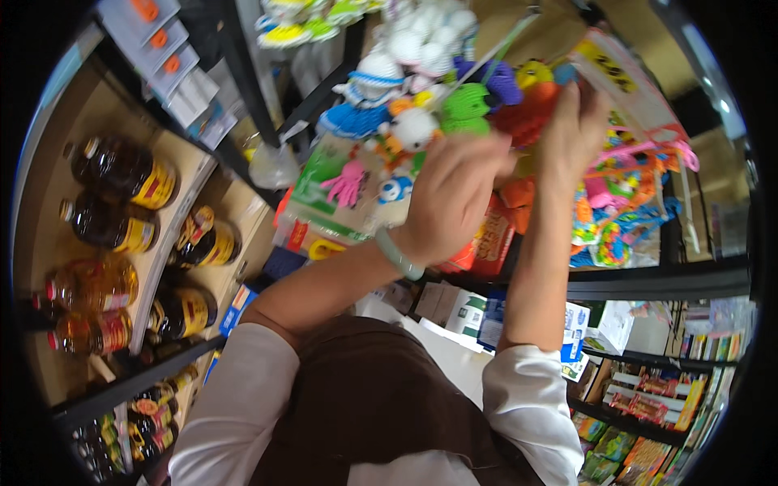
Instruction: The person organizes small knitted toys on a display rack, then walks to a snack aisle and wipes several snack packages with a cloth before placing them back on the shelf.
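Observation:
My left hand (453, 197), blurred and wearing a pale green bangle (398, 254), is over the front of a shelf of crocheted toys. Its fingers curl forward, and I cannot tell whether they hold anything. Higher and to the right, my right hand (571, 136) reaches in beside a red-orange crocheted toy (535, 109); its fingertips are partly hidden, so a grip cannot be made out. Nearby are a green crocheted toy (465, 109), a white-headed toy (413, 127), a pink octopus-like toy (345, 184) and a blue-and-white toy (395, 189).
Dark bottles (124, 170) and amber oil bottles (94, 282) stand on wooden shelves at left. A price sign (629, 85) leans at upper right above colourful knitted pieces (614, 243). A black shelf edge (662, 279) runs below them. Packaged goods (644, 401) fill racks at lower right.

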